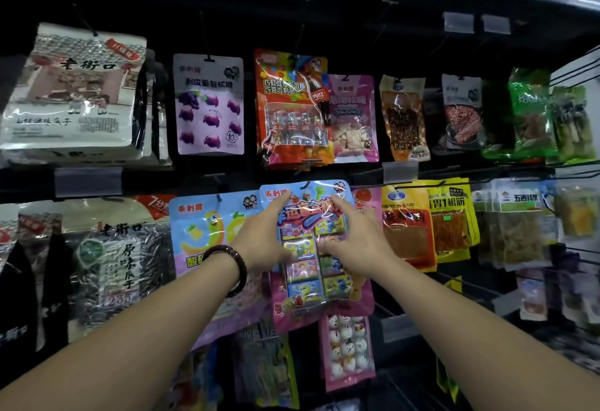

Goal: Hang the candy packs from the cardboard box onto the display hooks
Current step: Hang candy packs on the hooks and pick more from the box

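A blue candy pack with small coloured boxes inside hangs at the middle of the second row, its top hole at a display hook. My left hand, with a dark bead bracelet on the wrist, grips the pack's left edge, thumb across the front. My right hand grips its right edge, fingers curled over the front. The cardboard box is out of view.
Hooks around hold other packs: a blue fruit candy pack to the left, a pink pack behind, an orange candy pack above, yellow snack packs to the right. Bare hooks stick out at lower right.
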Demonstrator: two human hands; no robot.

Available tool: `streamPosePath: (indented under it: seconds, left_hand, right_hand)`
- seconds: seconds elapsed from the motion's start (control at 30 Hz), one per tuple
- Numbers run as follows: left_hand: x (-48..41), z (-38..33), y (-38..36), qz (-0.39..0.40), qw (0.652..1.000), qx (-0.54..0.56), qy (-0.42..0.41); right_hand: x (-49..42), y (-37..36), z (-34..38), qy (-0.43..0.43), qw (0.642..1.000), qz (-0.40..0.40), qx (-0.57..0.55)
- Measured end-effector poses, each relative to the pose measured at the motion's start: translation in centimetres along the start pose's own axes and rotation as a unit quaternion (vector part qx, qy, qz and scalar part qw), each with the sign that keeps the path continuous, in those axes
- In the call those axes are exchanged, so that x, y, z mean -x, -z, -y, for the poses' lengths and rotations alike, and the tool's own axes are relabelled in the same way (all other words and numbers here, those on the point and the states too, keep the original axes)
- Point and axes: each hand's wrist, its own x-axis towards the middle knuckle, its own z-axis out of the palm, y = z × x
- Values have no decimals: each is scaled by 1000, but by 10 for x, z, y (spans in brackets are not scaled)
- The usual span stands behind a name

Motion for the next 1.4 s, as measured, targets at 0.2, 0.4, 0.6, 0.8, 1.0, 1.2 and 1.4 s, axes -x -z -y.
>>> streamPosePath:
  seconds: [0.2,0.4,0.6,0.8,1.0,1.2,1.4]
  left_hand:
    - [-8,0,-2,-1,997,-68,30]
    - [-7,3,-2,19,996,-67,51]
    - [14,18,0,-51,991,-119,19]
    - [79,37,-3,-66,995,-78,-2]
    - [167,63,-19,-6,999,-42,-6]
    - [294,97,-72,107,989,52,83]
    - [423,157,-148,201,958,92,183]
  right_hand:
    - [-12,-6,5,-30,999,44,-7]
    - [-19,-20,4,-49,995,82,41]
    - [5,-25,-5,-38,998,45,21]
    - [66,-35,-3,9,998,57,17]
    - [150,-65,4,17,994,109,12]
    - [256,-130,-10,16,977,213,-19]
    - [369,-201,-40,-48,951,304,-39]
